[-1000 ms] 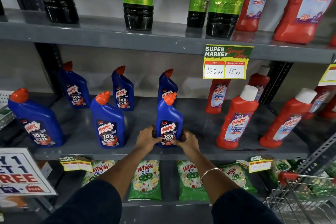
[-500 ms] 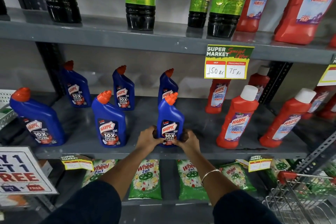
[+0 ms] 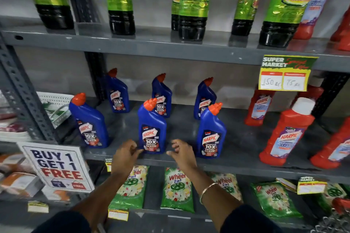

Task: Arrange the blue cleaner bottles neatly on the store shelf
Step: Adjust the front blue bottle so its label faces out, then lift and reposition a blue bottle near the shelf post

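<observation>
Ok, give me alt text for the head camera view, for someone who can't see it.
Two bare hands, left hand and right hand, reach with open fingers toward the front middle blue cleaner bottle on a grey store shelf. Six blue bottles stand upright in two rows of three, with red cleaner bottles to their right.

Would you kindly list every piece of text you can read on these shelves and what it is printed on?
"SUNNY": green labels on dark bottles, top shelf.
"HARPIC 10X TOTAL CLEAN": blue cleaner bottles with orange caps.
"HARPIC": red bottles with white caps; smaller print blurred.
"SUPER MARKET", "150", "75": yellow price tag.
"BUY 1 GET 1 FREE": white sign.
"Wheel 2in1": green packets.
Small shelf-edge tags: unreadable.
</observation>
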Motion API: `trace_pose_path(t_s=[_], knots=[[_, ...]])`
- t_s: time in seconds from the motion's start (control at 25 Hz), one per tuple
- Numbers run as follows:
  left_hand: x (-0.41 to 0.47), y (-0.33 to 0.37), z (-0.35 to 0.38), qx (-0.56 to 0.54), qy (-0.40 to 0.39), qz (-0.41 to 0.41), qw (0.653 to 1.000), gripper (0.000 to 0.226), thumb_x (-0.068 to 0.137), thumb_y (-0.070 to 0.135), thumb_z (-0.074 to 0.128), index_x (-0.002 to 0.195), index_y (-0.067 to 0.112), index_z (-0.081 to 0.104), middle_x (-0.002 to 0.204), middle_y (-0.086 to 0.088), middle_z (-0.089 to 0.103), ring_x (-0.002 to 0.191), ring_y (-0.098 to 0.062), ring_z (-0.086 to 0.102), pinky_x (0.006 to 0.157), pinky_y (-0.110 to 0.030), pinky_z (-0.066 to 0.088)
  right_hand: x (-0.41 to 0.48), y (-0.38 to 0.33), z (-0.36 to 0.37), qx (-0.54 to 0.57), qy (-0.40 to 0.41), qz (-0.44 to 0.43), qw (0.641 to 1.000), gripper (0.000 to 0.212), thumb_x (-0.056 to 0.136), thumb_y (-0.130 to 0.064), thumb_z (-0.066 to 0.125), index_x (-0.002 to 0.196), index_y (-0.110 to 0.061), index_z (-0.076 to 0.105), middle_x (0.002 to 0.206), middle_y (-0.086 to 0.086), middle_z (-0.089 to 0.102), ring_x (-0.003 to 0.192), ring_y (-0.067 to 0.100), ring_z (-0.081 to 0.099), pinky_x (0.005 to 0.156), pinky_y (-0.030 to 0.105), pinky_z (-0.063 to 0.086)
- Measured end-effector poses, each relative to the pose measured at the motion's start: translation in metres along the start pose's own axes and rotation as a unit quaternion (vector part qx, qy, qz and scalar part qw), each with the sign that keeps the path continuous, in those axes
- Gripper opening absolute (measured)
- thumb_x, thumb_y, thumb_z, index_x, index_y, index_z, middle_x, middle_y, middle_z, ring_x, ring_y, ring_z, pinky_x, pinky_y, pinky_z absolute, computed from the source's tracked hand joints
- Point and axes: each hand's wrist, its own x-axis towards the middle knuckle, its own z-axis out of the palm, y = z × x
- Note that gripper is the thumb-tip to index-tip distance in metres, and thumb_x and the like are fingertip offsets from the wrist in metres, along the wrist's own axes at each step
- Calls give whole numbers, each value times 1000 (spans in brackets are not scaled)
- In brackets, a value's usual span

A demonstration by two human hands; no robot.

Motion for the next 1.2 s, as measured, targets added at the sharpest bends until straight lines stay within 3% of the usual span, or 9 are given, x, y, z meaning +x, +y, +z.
trace_pose_path(t_s=[0.08,0.2,0.4,0.76,0.84,0.96,1.04,1.2], knots=[[14,-6,-2,-16,-41,-8,999,29,74,11,71,101,3,61,103,-21,66,97,-33,63,82,-43,51,11,-8,16,32,-14,32,999,50,71,-14,77,116,-4,59,113,13,67,99,25,64,84,33,52],[31,-8,3,-24,-94,5,995,42,74,11,71,113,0,59,113,-20,66,105,-29,61,83,-32,44,18,-10,34,32,-35,69,996,52,67,-15,80,113,-2,60,117,17,66,108,28,60,93,39,50],[37,-10,7,-94,-88,1,992,34,72,3,71,105,-3,62,108,-19,69,101,-27,64,85,-31,46,20,-13,42,34,0,93,995,36,72,-16,76,104,-4,64,109,15,70,106,30,60,93,46,50],[40,-9,7,-124,-104,4,987,30,72,0,70,101,-4,61,106,-21,69,99,-29,64,87,-35,50,20,-15,40,29,9,105,994,35,73,-14,75,104,-3,63,108,13,70,90,16,61,78,28,48],[41,-11,7,-118,-112,3,987,33,72,3,72,102,-3,60,108,-20,69,101,-30,64,90,-39,51,18,-18,38,40,-1,104,994,42,71,-14,77,107,-4,60,112,14,68,97,18,62,81,29,49],[38,-12,3,-95,-121,5,988,59,69,17,77,120,2,50,121,-18,62,112,-31,57,95,-41,48,11,-24,32,35,33,66,997,73,65,-19,81,128,-10,46,131,12,53,122,26,49,99,44,47],[35,-9,-2,-87,-92,4,992,75,72,28,74,133,5,36,135,-17,50,125,-32,46,102,-45,42,6,-29,20,10,78,40,996,84,66,-28,80,136,-16,36,140,8,43,130,25,41,101,47,46],[31,3,-30,-9,26,65,997,63,81,29,63,132,5,34,138,-20,43,128,-32,40,102,-46,41,-3,-52,-10,-73,127,-49,988,74,74,-39,71,135,-17,36,138,4,42,128,21,41,94,38,47]])
